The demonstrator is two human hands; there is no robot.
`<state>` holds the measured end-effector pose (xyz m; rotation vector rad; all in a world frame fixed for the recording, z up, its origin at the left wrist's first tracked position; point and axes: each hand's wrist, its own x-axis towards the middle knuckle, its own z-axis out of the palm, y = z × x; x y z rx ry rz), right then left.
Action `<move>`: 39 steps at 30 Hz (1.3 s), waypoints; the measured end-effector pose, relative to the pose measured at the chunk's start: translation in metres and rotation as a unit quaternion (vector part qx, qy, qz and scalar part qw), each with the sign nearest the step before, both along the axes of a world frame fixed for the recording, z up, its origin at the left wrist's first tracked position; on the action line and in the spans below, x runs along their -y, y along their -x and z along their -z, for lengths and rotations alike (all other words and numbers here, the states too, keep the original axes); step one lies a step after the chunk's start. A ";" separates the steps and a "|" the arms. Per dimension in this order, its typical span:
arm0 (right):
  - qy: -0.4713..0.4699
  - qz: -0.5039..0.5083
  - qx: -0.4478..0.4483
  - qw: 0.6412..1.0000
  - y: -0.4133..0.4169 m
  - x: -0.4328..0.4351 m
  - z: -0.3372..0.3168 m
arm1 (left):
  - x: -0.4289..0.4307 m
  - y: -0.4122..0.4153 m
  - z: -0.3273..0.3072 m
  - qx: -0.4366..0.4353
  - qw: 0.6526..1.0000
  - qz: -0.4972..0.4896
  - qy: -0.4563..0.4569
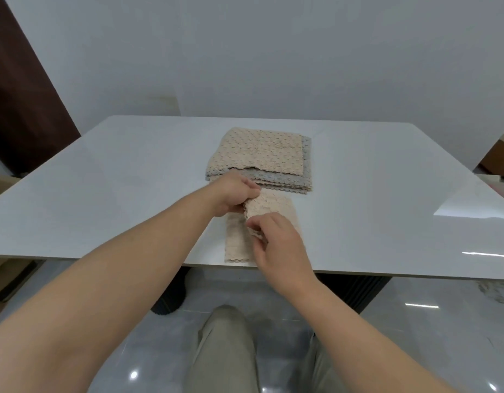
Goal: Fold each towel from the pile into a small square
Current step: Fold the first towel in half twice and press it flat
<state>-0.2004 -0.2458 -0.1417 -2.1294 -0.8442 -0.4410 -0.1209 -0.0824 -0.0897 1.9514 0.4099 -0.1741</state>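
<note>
A beige textured towel (273, 207) lies partly folded near the front edge of the white table (117, 180). My left hand (234, 191) pinches the far left corner of its raised fold. My right hand (276, 245) pinches the same fold's near edge, and its lower layer spreads flat toward the table edge. Behind them sits the pile of towels (262, 158), beige and grey in alternating layers, with a beige one on top.
A plain white wall stands behind the table. A dark door (21, 89) is at the left. Below the table edge are my trousered legs (225, 350), a glossy tiled floor and the dark table base (355, 290).
</note>
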 end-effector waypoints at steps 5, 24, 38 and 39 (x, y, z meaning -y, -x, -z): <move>0.086 0.017 0.095 0.992 0.005 -0.019 0.010 | -0.018 0.006 0.008 0.021 0.994 -0.019 -0.101; 0.064 -0.060 0.063 0.994 0.005 -0.017 0.036 | -0.040 0.006 0.022 -0.007 0.996 -0.041 -0.074; 0.113 -0.068 0.086 0.987 0.006 -0.012 0.040 | -0.039 0.009 0.022 0.002 0.971 0.007 -0.241; 0.113 -0.070 0.082 0.988 0.006 -0.011 0.040 | -0.039 0.008 0.022 -0.002 0.969 0.010 -0.247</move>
